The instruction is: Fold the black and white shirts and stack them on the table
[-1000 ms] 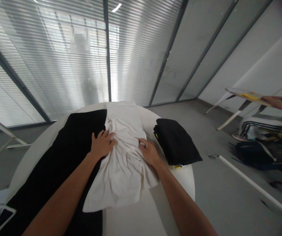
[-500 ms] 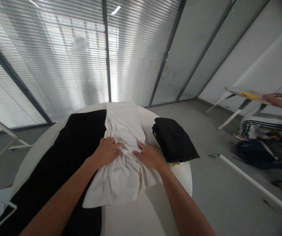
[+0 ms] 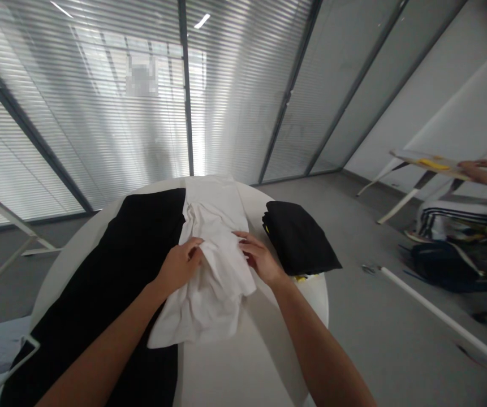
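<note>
Left hand (image 3: 179,265) pinches a fold of the white garment (image 3: 215,299); right hand (image 3: 260,260) apart, at its right edge, grip unclear. Garment now narrower, right side turned in, lying on the round counter (image 3: 243,367) beside black cloth (image 3: 94,294).

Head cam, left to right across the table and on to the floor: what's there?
Flat black cloth → left hand → white cloth → right hand → folded black cloth → dark bag on the floor
</note>
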Demonstrator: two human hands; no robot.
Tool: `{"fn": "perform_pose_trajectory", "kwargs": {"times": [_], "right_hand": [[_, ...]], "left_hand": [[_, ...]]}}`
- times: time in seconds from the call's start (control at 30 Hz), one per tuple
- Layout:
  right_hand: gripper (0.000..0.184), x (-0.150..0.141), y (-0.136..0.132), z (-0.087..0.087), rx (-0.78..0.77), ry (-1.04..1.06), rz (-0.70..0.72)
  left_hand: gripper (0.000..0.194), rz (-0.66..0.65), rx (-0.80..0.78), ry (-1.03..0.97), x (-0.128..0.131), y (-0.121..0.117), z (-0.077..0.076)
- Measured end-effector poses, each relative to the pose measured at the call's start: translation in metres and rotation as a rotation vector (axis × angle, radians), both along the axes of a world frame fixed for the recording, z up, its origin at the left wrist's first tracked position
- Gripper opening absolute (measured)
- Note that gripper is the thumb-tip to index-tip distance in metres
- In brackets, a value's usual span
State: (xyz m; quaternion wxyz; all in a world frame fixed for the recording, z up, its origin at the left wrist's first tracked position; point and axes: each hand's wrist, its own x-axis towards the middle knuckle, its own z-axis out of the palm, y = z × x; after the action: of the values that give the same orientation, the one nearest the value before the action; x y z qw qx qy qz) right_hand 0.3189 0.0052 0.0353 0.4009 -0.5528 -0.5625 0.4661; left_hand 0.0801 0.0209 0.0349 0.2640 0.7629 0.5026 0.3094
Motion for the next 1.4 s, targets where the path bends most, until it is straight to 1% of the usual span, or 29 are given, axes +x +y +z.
{"fn": "perform_pose_trajectory", "kwargs": {"times": [0.1,0.17,0.23,0.3,0.37,0.4,0.43,0.47,0.5,0.57,0.63,0.73,0.8,0.83,0.9,0.97,1.0,1.13,1.2,1.27,1.4], "right_hand": [[0.046,0.002,0.001,-0.007,0.076,0.119,0.168],[0.049,0.0,-0.002,-0.008,0.177,0.047,0.253],[0.063,-0.005,-0.008,-0.006,0.244,-0.099,0.334],[0.083,-0.012,-0.016,-0.001,0.263,-0.252,0.409],[0.104,-0.019,-0.023,0.002,0.273,-0.367,0.465],[0.112,-0.022,-0.025,0.003,0.287,-0.411,0.489],[0.116,-0.025,-0.027,0.003,0.31,-0.447,0.504],[0.115,-0.027,-0.027,0.002,0.342,-0.474,0.504],[0.11,-0.029,-0.027,0.0,0.378,-0.488,0.486],[0.095,-0.029,-0.024,-0.002,0.44,-0.464,0.419],[0.082,-0.025,-0.02,-0.001,0.484,-0.404,0.333],[0.064,-0.015,-0.017,0.005,0.539,-0.316,0.209],[0.056,-0.008,-0.017,0.012,0.528,-0.26,0.147],[0.053,-0.005,-0.018,0.015,0.513,-0.239,0.14],[0.049,0.001,-0.021,0.021,0.493,-0.213,0.183],[0.047,0.007,-0.023,0.028,0.494,-0.199,0.302],[0.049,0.01,-0.025,0.031,0.477,-0.194,0.392],[0.062,0.024,-0.029,0.043,0.286,-0.21,0.858],[0.065,0.028,-0.031,0.046,0.201,-0.211,1.013],[0.065,0.028,-0.031,0.046,0.121,-0.182,1.07],[0.066,0.023,-0.029,0.038,-0.107,-0.032,1.065]], "left_hand": [[0.031,0.143,-0.058,-0.316,-0.013,0.0,0.007],[0.036,0.204,-0.164,-0.484,-0.019,0.0,0.009],[0.042,0.244,-0.326,-0.624,-0.022,0.0,0.009],[0.044,0.268,-0.447,-0.763,-0.023,0.0,0.008],[0.04,0.268,-0.501,-0.909,-0.022,-0.001,0.01],[0.038,0.26,-0.524,-0.969,-0.022,-0.001,0.011],[0.037,0.259,-0.546,-1.015,-0.023,-0.002,0.013],[0.036,0.268,-0.566,-1.047,-0.023,-0.002,0.015],[0.036,0.286,-0.584,-1.069,-0.025,-0.002,0.016],[0.034,0.306,-0.611,-1.109,-0.028,-0.001,0.018],[0.03,0.274,-0.63,-1.154,-0.032,0.001,0.018],[0.023,0.202,-0.694,-1.137,-0.035,0.005,0.016],[0.025,0.176,-0.708,-1.094,-0.036,0.006,0.015],[0.025,0.151,-0.706,-1.076,-0.036,0.006,0.015],[0.023,0.073,-0.71,-1.052,-0.037,0.004,0.015],[0.023,-0.023,-0.745,-1.043,-0.04,0.002,0.016],[0.024,-0.071,-0.771,-1.041,-0.043,0.001,0.017],[0.02,-0.263,-0.9,-0.972,-0.054,-0.003,0.019],[0.018,-0.346,-0.978,-0.891,-0.059,-0.004,0.019],[0.016,-0.392,-1.039,-0.795,-0.062,-0.004,0.019],[0.016,-0.398,-1.096,-0.56,-0.068,-0.001,0.016]]}}
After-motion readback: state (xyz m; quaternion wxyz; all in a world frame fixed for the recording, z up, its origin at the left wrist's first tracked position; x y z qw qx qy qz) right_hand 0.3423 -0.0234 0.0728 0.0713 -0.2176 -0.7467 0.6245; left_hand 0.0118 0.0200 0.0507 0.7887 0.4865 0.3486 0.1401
